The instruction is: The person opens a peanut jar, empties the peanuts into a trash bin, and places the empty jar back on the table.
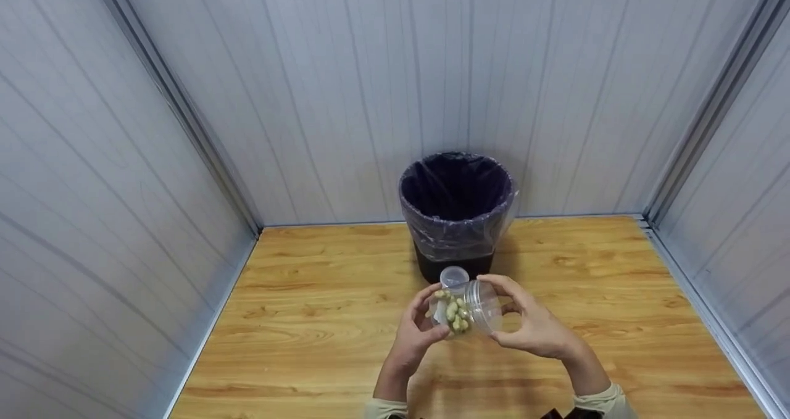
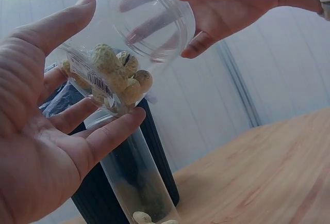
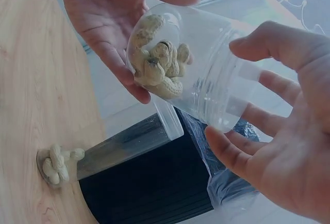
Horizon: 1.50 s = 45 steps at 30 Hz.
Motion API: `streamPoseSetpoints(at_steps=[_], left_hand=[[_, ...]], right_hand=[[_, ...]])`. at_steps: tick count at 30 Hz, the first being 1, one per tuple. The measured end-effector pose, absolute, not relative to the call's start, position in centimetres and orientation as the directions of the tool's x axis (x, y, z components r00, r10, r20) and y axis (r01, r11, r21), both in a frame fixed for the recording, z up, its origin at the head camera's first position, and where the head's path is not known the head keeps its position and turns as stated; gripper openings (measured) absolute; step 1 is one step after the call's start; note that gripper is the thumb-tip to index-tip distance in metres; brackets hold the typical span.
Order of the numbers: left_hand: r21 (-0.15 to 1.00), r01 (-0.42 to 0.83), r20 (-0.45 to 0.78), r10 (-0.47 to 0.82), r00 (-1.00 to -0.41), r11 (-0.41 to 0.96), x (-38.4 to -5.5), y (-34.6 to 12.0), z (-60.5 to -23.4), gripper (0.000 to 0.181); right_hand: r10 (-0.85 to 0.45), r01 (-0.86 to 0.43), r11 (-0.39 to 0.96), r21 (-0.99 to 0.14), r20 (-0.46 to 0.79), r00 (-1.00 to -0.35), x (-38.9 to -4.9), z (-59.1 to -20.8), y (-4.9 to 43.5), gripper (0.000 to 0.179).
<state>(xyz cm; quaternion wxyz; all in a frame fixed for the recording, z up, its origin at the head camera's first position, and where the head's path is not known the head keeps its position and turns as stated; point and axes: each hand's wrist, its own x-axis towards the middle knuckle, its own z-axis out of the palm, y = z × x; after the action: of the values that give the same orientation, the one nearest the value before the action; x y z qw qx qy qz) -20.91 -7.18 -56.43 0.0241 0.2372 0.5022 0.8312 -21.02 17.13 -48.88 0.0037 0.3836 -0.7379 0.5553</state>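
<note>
A clear plastic jar [image 3: 206,61] lies tilted on its side between both hands, well above the floor, with several unshelled peanuts [image 3: 157,61] gathered at its base. My left hand [image 1: 416,332] grips the base end, thumb on one side and fingers on the other. At the ridged, clear lid end, my right hand [image 1: 537,326] holds the jar between thumb and fingers. A barcode label [image 2: 98,82] shows near the base in the left wrist view. Just beyond stands a tall clear container [image 3: 129,139] with a few peanuts at its bottom, upright, its round top [image 1: 454,275] partly behind the jar.
Behind the tall container stands a black bin [image 1: 453,266] lined with a dark plastic bag [image 1: 457,234], close to the back wall [image 1: 345,98]. Pale panels also rise at left and right. The surface below is wood-patterned [image 1: 308,320].
</note>
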Motion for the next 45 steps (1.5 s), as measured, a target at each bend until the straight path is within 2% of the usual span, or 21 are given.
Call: streamPoseSetpoints(at_steps=[5,8,11,17,22,26,33,38,45], left_hand=[[0.840,0.163,0.347,0.281,-0.895,-0.518,-20.4,-7.6,-56.9,0.078],[0.831,0.149,0.337,0.273,-0.901,-0.535,-20.3,-7.8,-57.0,0.077],[0.825,0.148,0.337,0.264,-0.904,-0.545,-20.3,-7.9,-57.0,0.076],[0.826,0.118,0.309,0.268,-0.912,-0.551,-19.8,-7.7,-57.2,0.074],[0.830,0.105,0.281,0.249,-0.927,-0.548,-19.4,-7.6,-57.6,0.073],[0.839,0.098,0.270,0.253,-0.929,-0.536,-19.2,-7.6,-57.7,0.073],[0.822,0.120,0.304,0.250,-0.919,-0.556,-19.1,-7.8,-57.4,0.074],[0.820,0.121,0.304,0.245,-0.921,-0.560,-18.9,-8.2,-57.2,0.076],[0.831,0.125,0.292,0.232,-0.928,-0.542,-18.5,-8.6,-56.8,0.077]], right_hand=[[-0.552,-0.599,0.092,-0.796,0.460,-0.696,-21.1,-49.4,17.9,0.088],[-0.535,-0.591,0.126,-0.797,0.447,-0.717,-21.3,-49.7,18.8,0.088],[-0.509,-0.557,0.219,-0.801,0.394,-0.766,-22.0,-50.3,20.0,0.087],[-0.408,-0.404,0.458,-0.792,0.217,-0.887,-24.7,-52.3,23.9,0.081],[-0.317,-0.303,0.623,-0.721,0.121,-0.940,-28.1,-53.8,28.0,0.076],[-0.272,-0.252,0.701,-0.668,0.077,-0.959,-30.8,-54.7,30.8,0.071],[-0.234,-0.165,0.731,-0.662,-0.016,-0.972,-34.4,-56.6,32.9,0.071],[-0.239,-0.125,0.753,-0.646,-0.090,-0.967,-35.5,-58.5,33.1,0.070],[-0.200,0.017,0.738,-0.675,-0.242,-0.949,-35.4,-60.4,33.3,0.072]])
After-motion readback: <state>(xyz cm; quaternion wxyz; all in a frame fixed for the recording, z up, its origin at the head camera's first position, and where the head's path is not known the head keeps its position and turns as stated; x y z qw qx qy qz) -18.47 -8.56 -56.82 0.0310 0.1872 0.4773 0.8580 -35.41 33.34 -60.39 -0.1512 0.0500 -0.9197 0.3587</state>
